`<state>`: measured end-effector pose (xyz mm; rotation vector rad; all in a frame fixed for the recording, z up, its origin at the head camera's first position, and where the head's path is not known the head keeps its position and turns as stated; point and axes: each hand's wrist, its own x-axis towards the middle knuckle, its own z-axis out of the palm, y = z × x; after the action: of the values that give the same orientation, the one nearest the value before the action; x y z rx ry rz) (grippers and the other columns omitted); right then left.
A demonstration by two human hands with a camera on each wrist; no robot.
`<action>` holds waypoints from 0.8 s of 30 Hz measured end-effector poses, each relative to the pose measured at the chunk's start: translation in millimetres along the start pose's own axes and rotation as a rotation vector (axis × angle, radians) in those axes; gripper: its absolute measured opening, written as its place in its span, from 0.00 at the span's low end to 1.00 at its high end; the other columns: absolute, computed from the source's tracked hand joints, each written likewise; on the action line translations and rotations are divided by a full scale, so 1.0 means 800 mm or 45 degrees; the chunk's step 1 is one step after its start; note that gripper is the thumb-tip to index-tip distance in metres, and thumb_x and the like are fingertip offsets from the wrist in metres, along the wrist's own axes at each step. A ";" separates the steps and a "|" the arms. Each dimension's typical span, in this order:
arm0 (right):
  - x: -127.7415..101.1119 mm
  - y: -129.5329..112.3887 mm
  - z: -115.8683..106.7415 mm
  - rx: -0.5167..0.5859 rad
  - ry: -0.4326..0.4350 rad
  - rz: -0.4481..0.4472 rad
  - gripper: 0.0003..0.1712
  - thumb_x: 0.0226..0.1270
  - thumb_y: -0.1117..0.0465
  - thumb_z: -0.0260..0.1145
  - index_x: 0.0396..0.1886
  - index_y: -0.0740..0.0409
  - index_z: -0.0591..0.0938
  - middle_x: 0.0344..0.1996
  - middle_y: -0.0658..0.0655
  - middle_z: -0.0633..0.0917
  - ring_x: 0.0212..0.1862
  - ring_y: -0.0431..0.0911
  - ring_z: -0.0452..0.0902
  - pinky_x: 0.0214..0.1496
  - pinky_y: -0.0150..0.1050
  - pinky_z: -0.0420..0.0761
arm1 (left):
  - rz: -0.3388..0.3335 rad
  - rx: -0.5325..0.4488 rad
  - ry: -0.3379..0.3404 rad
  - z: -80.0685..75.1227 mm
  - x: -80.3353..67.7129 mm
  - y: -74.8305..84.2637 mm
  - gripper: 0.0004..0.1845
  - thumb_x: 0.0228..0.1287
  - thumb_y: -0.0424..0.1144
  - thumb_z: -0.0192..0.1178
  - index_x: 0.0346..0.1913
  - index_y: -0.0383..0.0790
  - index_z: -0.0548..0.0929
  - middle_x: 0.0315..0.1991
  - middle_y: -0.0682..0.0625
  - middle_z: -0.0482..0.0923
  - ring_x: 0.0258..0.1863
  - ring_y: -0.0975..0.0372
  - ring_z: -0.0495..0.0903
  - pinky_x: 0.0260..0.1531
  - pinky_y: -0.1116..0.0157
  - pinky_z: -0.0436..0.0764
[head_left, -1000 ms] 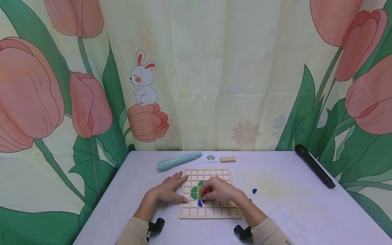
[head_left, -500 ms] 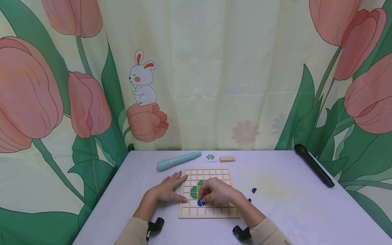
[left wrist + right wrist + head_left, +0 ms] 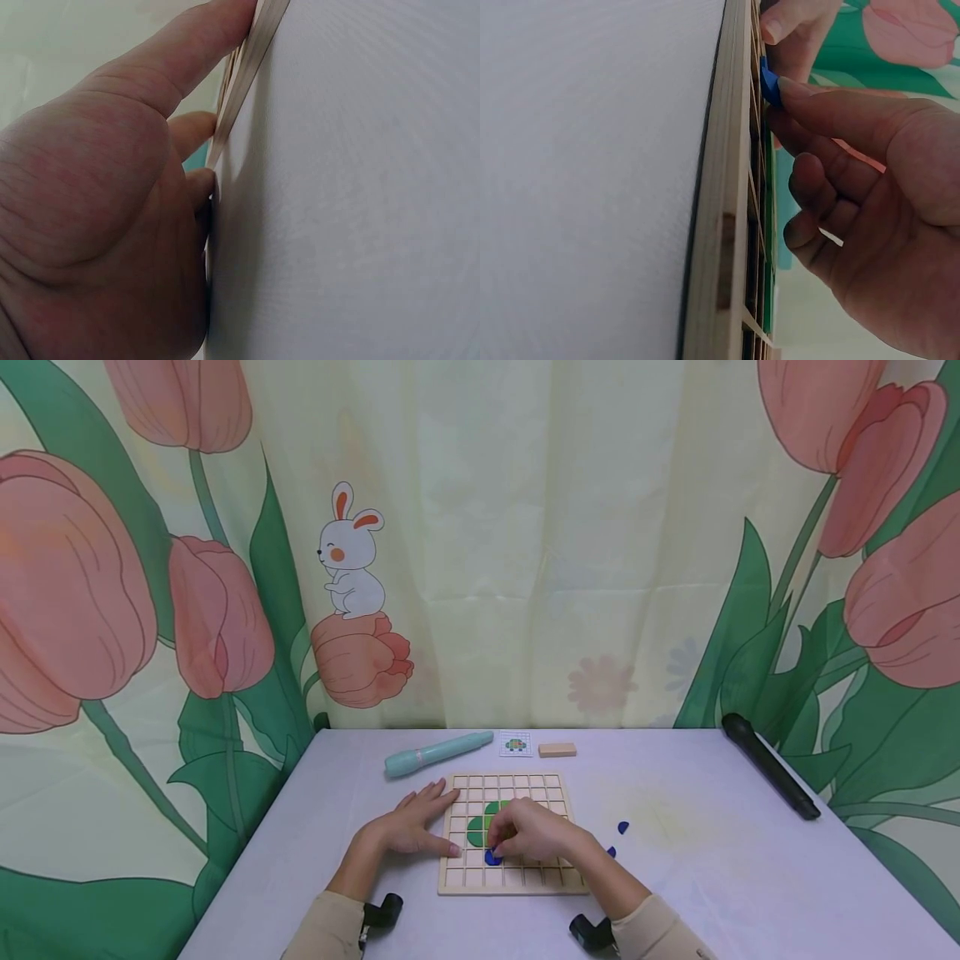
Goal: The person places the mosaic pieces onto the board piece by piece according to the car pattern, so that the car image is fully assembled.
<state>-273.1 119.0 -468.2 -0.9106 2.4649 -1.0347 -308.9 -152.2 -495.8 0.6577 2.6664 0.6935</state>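
A wooden grid board (image 3: 551, 881) lies on the table, with green pieces (image 3: 476, 832) set in its cells. My left hand (image 3: 408, 822) rests at the board's left edge, fingers spread and thumb on the frame; the left wrist view shows the fingers against the board's side (image 3: 247, 79). Over the board's middle, my right hand (image 3: 536, 828) pinches a small blue piece (image 3: 769, 84) between thumb and forefinger, down at the grid. In the head view, blue (image 3: 492, 857) shows below the right fingertips. The right hand covers part of the grid and whatever lies under it.
Two loose blue pieces (image 3: 623, 827) lie on the table right of the board, one partly behind the right forearm. Behind the board are a teal tube-shaped object (image 3: 438, 755), a small pattern card (image 3: 516, 744) and a wooden block (image 3: 557, 750). A black rod (image 3: 771, 768) lies far right.
The right fingers have shifted slightly toward the person and left. The blue piece in them has come down beside the blue one on the grid. The left hand has stayed put.
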 end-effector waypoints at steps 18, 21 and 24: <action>0.002 0.001 0.003 -0.031 -0.015 0.038 0.09 0.58 0.67 0.80 0.36 0.50 0.91 0.30 0.46 0.88 0.33 0.35 0.79 0.38 0.29 0.81 | 0.008 -0.004 0.008 0.000 0.001 -0.001 0.58 0.53 0.71 0.71 0.83 0.53 0.59 0.86 0.45 0.44 0.86 0.49 0.40 0.83 0.41 0.41; 0.002 0.000 0.003 -0.035 -0.014 0.041 0.09 0.58 0.67 0.80 0.36 0.50 0.91 0.30 0.46 0.88 0.33 0.35 0.78 0.38 0.29 0.80 | 0.012 -0.003 0.008 0.000 0.001 -0.001 0.58 0.53 0.71 0.71 0.83 0.53 0.58 0.86 0.44 0.44 0.86 0.48 0.40 0.83 0.41 0.41; 0.001 0.000 0.002 -0.044 -0.015 0.035 0.09 0.58 0.67 0.80 0.36 0.50 0.91 0.30 0.46 0.88 0.33 0.36 0.78 0.38 0.29 0.80 | 0.010 -0.003 0.010 0.000 0.001 -0.001 0.58 0.53 0.71 0.70 0.83 0.53 0.58 0.86 0.45 0.43 0.86 0.49 0.40 0.83 0.41 0.41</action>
<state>-272.6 117.4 -469.5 -0.8881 2.4856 -0.9782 -309.8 -152.3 -496.2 0.6666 2.6709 0.7024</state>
